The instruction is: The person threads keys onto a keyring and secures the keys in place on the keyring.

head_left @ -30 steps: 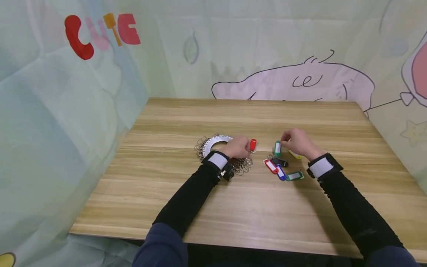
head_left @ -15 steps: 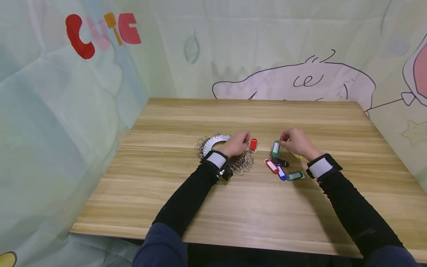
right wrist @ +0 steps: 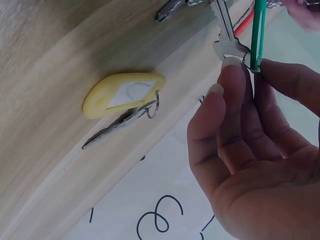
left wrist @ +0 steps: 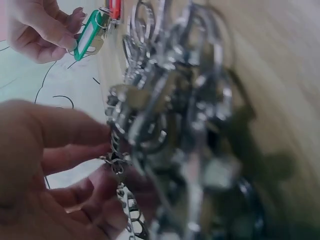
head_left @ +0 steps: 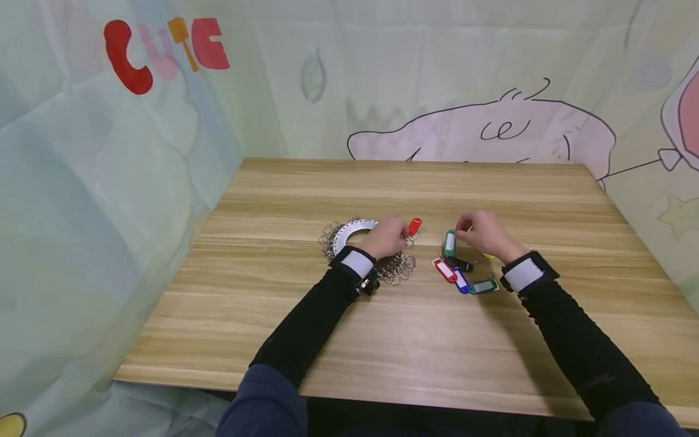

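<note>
My left hand [head_left: 385,237] is at the right side of a white ring-shaped board [head_left: 343,238] hung with small metal rings [head_left: 398,271]. In the left wrist view its thumb and fingers pinch among those rings [left wrist: 120,160]; the fingertips are partly hidden. A red key tag [head_left: 415,226] tilts just beyond them. With thumb and fingertips, my right hand [head_left: 486,233] pinches a green key tag [head_left: 450,243] at its ring end; a silver key [right wrist: 225,27] hangs from it in the right wrist view.
Below the right hand lie a red tag [head_left: 445,271], a blue tag [head_left: 461,281], another green tag [head_left: 483,286] and a black piece [head_left: 459,263]. A yellow tag [right wrist: 122,95] with its key lies by the right hand. Patterned cloth [head_left: 306,121] stands behind the wooden table [head_left: 273,291].
The left fingers first move slightly off the red tag, then return beside it; the tag has tilted and shifted away from me. The right hand has shifted slightly left with the green tag.
</note>
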Available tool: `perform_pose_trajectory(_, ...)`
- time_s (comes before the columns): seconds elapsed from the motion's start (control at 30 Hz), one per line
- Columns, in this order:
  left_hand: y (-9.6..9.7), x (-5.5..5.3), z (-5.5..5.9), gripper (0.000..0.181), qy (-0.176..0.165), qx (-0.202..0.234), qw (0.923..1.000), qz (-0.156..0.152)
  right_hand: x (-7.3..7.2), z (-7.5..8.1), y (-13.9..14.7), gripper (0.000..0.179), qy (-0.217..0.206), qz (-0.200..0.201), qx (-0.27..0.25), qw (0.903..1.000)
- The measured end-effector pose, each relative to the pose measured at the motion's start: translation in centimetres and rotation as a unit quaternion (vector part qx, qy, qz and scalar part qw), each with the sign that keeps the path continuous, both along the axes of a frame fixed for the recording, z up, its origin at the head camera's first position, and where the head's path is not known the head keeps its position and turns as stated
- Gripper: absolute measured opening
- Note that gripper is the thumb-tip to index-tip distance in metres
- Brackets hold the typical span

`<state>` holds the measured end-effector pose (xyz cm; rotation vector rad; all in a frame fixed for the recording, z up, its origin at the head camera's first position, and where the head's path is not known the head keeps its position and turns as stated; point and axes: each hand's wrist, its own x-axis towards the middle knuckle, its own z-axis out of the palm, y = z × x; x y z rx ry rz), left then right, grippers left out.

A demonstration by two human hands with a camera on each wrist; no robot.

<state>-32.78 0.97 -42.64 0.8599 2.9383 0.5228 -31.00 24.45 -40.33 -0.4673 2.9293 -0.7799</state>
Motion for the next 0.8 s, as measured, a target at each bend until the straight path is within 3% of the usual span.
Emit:
perform_pose_trajectory(0.2, 0.4, 0.3, 0.2, 0.007, -0.014, -0.055, 0.9983, 0.017, 0.2, -0.1, -0.2, 0.014, -0.001, -0.005, -0.004, 1.0)
perform_pose_trajectory(0.47, 0.2, 0.6, 1.3, 0.01, -0.015, -0.075, 0.9968, -0.021, 0.1, 0.0, -0.2, 0.014, -0.004, -0.007, -0.012, 0.9999)
perform_pose_trajectory(0.67, 0.3, 1.3, 2.0, 0.013, -0.058, -0.15, 0.987, -0.009, 0.1, 0.4, -0.5, 0.015, -0.009, -0.007, -0.015, 0.9998)
perform_pose_trajectory(0.8, 0.5, 1.5, 1.9, 0.012, -0.062, -0.151, 0.9865, -0.012, 0.2, 0.4, -0.6, 0.015, -0.012, -0.008, -0.016, 0.9998)
